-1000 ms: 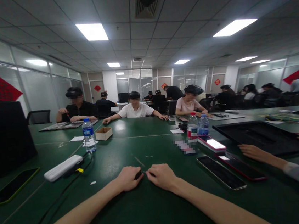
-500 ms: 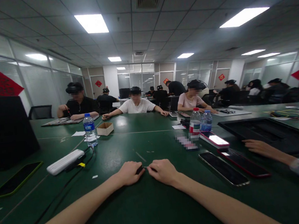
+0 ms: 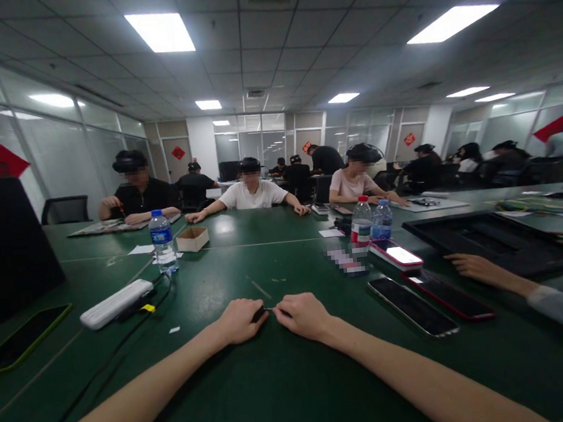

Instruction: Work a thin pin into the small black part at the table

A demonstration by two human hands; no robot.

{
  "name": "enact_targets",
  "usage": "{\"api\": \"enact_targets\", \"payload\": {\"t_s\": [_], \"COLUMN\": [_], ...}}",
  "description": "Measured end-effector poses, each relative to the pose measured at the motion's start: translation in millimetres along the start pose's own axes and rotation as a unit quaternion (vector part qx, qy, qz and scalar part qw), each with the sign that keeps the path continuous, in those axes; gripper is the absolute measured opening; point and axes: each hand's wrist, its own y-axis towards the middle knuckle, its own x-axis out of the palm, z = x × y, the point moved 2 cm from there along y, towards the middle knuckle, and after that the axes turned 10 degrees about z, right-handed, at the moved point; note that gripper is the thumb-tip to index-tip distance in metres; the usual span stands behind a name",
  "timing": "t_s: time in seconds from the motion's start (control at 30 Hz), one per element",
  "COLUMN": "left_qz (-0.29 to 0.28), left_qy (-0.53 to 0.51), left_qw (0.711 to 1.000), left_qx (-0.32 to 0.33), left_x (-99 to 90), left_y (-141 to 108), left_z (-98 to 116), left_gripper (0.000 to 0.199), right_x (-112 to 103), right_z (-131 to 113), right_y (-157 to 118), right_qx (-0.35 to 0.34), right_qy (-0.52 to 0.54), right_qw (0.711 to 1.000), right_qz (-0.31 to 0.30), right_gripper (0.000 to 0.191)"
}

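Low over the green table [image 3: 220, 392], the person's left hand [image 3: 243, 320] curls round a small dark object [image 3: 259, 315], the right hand [image 3: 303, 315] just beside it, fingers bent inward. A thin pale piece [image 3: 270, 308] lies between their fingertips; whether either pinches it, one cannot tell. Beyond stands a small open box [image 3: 193, 240].

dim room, bright ceiling panels [image 3: 160, 32], soft glare on green tabletop [image 3: 209, 286], stretched edges
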Motion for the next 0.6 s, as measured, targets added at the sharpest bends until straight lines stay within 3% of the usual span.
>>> {"api": "enact_targets", "payload": {"t_s": [0.37, 0.6], "left_qz": [0.01, 0.008], "left_qy": [-0.004, 0.005], "left_qw": [1.0, 1.0], "left_qx": [0.016, 0.004], "left_x": [-3.7, -3.8], "left_y": [-1.2, -0.9], "left_z": [0.8, 0.0], "left_gripper": [0.036, 0.035], "right_x": [-4.2, -11.1], "right_z": [-1.1, -37.8], "right_y": [-0.8, -8.8], "right_qx": [-0.027, -0.162], "right_qy": [0.016, 0.062], "right_qw": [0.999, 0.985], "right_qz": [0.008, -0.017], "right_gripper": [0.041, 0.038]}}
